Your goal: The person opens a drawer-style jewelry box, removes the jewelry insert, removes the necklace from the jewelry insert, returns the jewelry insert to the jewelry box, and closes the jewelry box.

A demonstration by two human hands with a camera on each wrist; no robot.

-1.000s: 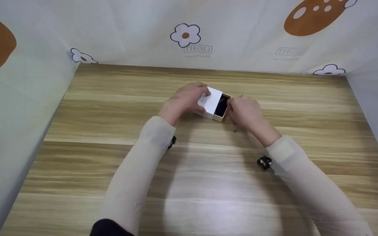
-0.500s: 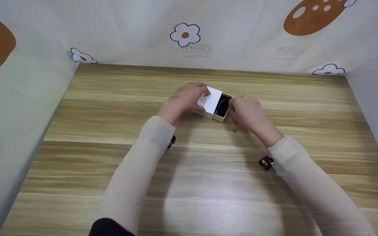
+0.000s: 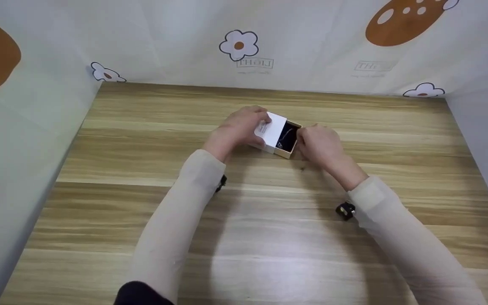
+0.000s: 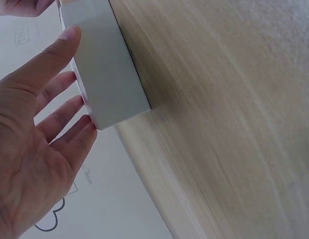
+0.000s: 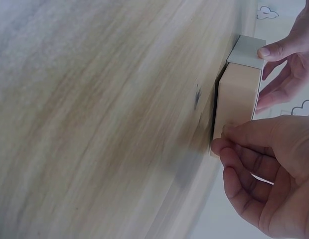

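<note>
A small drawer-style box lies on the table, its white printed sleeve (image 3: 275, 130) on the left and its tan drawer (image 5: 238, 97) partly out to the right. Inside the drawer, on a black lining, a thin silvery strand (image 3: 286, 135) that looks like a chain shows in the head view. My left hand (image 3: 240, 127) holds the sleeve, thumb on the near side and fingers over the top and far side. At the drawer's outer end, my right hand (image 3: 320, 144) pinches the end wall between thumb and curled index finger. The rest of the drawer is hidden inside the sleeve.
The wood-grain table (image 3: 269, 237) spreads out around the box. A pale patterned curtain (image 3: 176, 46) with flowers closes off the back and both sides. A small dark mark (image 5: 198, 95) is on the table near the box.
The right hand has shifted slightly to the right with the drawer, so more black lining and silvery strand show. The left hand and the sleeve have stayed in place.
</note>
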